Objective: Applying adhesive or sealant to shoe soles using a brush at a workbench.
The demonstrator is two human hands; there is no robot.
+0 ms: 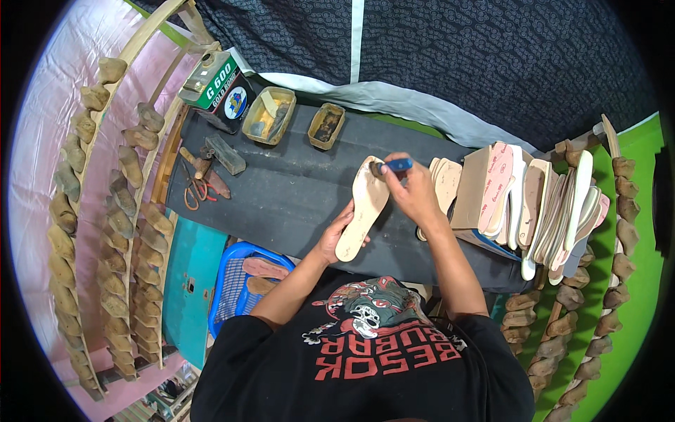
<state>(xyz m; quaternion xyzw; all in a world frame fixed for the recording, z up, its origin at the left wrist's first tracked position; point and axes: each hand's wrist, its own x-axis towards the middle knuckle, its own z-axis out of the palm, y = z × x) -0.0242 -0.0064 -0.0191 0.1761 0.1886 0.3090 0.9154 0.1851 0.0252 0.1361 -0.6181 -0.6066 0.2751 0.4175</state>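
My left hand (336, 235) is closed around the heel end and edge of a cream shoe insole (364, 207), holding it tilted above the dark worktable. In my right hand (420, 195) is a short brush with a blue handle (399, 164). Its dark head touches the wide toe end of the insole, near the inner right edge. Small dark marks show on the insole's face. Just right of my right hand lies a small pile of similar insoles (446, 184), partly hidden by my wrist.
A cardboard box (470, 190) and a row of upright insoles (555, 211) stand at right. A green-and-black tin (218, 91), two tubs (269, 116), a hammer (199, 163) and red-handled scissors (191, 191) sit far left. A blue basket (219, 288) stands lower left. Racks of shoe lasts (62, 246) flank the table.
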